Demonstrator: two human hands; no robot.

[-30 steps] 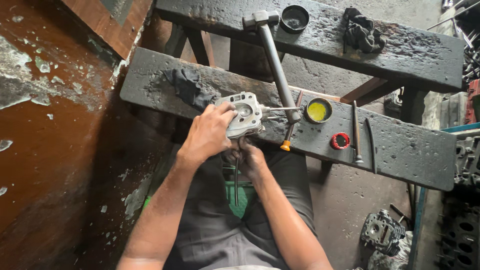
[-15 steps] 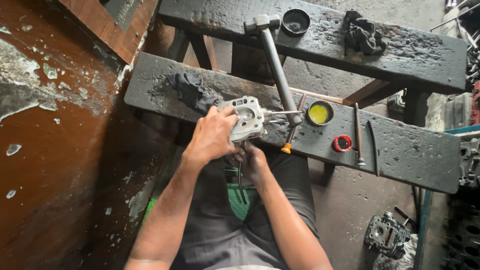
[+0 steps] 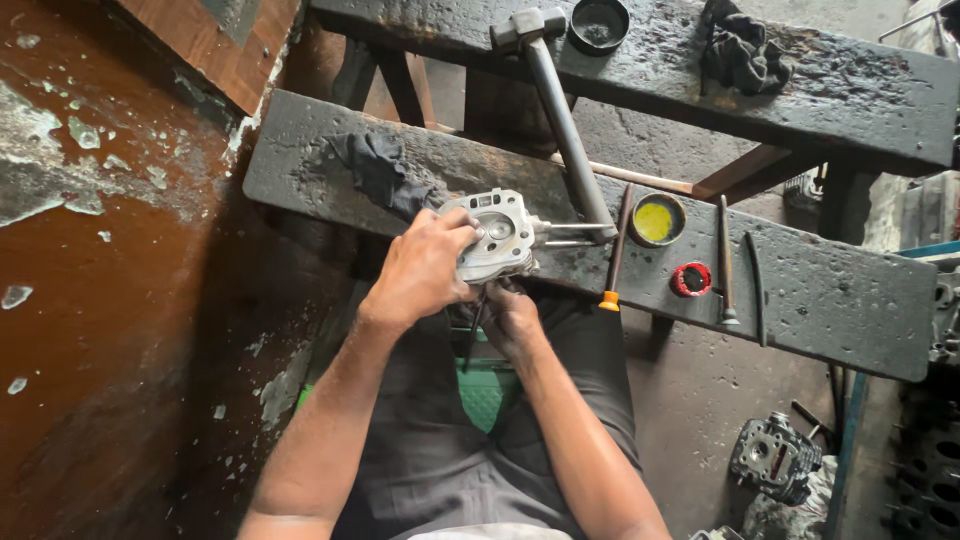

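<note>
A grey metal cylinder head [image 3: 497, 233] rests on the near edge of a dark, greasy wooden bench [image 3: 800, 290]. My left hand [image 3: 420, 268] lies over its left side and grips it. Just below the part, my right hand [image 3: 510, 315] is closed around a thin dark rod [image 3: 472, 335] that points down toward my lap. Two thin metal studs stick out of the head toward the right, next to the hammer handle.
A long hammer [image 3: 560, 110] spans both benches. A dark rag [image 3: 375, 170] lies left of the head. To its right are an orange-tipped tool [image 3: 614, 255], a yellow paste tin [image 3: 657, 220], a red ring [image 3: 691, 279] and two rods [image 3: 725, 260]. Another cylinder head [image 3: 772, 458] sits on the floor.
The view has shifted slightly. My hands stay on the cylinder head and the thin rod; the rod under the head has tilted a little. The orange-tipped tool now lies a bit farther right.
</note>
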